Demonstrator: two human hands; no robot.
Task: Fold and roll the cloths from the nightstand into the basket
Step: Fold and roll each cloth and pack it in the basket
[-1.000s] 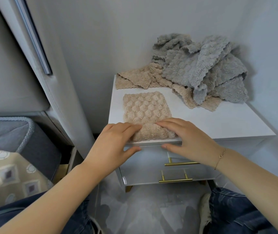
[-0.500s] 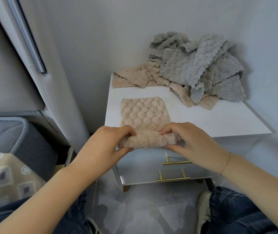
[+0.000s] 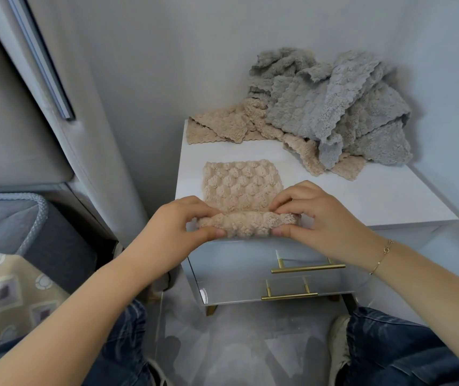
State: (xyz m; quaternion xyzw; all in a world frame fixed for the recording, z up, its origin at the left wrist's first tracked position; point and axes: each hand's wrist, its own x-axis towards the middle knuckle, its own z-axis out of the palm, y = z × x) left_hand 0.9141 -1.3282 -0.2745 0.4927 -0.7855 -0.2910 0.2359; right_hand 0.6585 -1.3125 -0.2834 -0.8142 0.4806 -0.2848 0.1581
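While my left hand (image 3: 179, 232) and right hand (image 3: 324, 221) each pinch an end of the rolled portion, the folded beige cloth (image 3: 243, 188) lies at the front edge of the white nightstand (image 3: 389, 196), its far part flat. Unfolded beige cloths (image 3: 222, 129) and grey cloths (image 3: 334, 107) are heaped at the back. Left of me, on the floor, stands the grey basket (image 3: 39, 210).

White nightstand (image 3: 375, 196): folded beige cloth (image 3: 243, 185), perhaps several heaped cloths (image 3: 320, 112).
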